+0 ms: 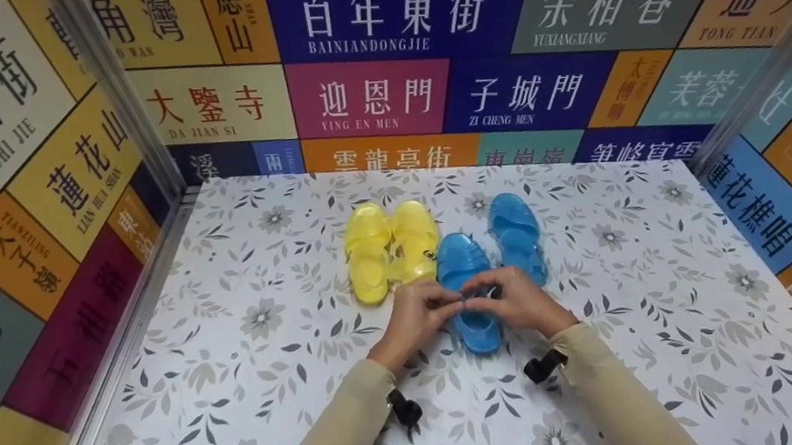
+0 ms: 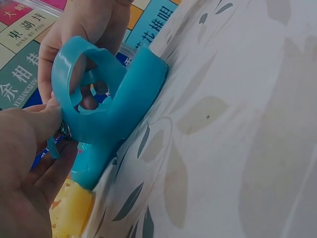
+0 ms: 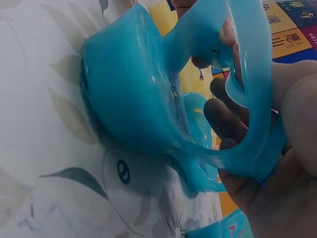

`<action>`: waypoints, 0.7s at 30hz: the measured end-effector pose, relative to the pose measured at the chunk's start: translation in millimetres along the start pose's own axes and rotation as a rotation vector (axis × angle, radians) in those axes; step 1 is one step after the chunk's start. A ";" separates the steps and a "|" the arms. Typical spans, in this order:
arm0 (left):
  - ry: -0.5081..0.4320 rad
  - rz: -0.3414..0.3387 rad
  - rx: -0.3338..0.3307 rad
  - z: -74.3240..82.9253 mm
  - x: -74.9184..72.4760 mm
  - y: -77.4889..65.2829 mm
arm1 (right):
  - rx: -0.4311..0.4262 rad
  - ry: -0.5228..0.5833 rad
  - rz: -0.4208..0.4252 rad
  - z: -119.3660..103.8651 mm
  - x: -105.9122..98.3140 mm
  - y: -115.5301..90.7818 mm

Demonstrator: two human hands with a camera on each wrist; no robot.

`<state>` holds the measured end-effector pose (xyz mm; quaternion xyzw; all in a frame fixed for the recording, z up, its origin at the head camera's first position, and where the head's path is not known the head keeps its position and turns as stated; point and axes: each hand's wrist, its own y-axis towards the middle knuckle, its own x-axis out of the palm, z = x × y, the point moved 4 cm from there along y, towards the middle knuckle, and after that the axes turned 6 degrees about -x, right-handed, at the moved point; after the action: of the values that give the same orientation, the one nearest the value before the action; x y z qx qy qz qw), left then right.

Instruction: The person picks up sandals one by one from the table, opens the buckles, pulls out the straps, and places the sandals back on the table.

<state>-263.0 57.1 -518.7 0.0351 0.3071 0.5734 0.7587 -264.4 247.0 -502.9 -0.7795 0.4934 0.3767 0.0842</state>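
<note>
A blue jelly sandal (image 1: 459, 260) lies on the flowered table (image 1: 273, 389), toe pointing away from me. Both hands meet over its ankle strap. My left hand (image 1: 442, 306) pinches the strap from the left, and my right hand (image 1: 487, 302) pinches it from the right. In the left wrist view the strap (image 2: 62, 64) loops up above the heel (image 2: 129, 94), with my left thumb (image 2: 37, 121) against it. In the right wrist view my right fingers (image 3: 233, 116) curl inside the strap (image 3: 250, 74). The second blue sandal (image 1: 516, 234) lies just beyond, to the right.
Two yellow jelly sandals (image 1: 390, 249) lie side by side, left of the blue pair. Walls covered in coloured street-name signs (image 1: 380, 96) close the table on the left, back and right, with metal posts (image 1: 116, 98) in the corners.
</note>
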 end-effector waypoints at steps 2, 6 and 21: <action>-0.008 -0.012 -0.021 -0.1 1.1 0.6 | 0.010 0.016 -0.009 -0.8 -0.1 0.0; -0.020 -0.030 -0.055 -1.0 2.9 1.9 | 0.035 0.046 -0.020 -2.4 -0.3 -0.3; -0.027 -0.031 -0.052 -4.3 -2.1 0.9 | 0.034 0.042 -0.012 0.3 -1.0 -1.6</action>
<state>-266.2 54.2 -520.9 0.0185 0.2823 0.5689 0.7722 -263.4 248.7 -502.8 -0.7885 0.4968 0.3516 0.0891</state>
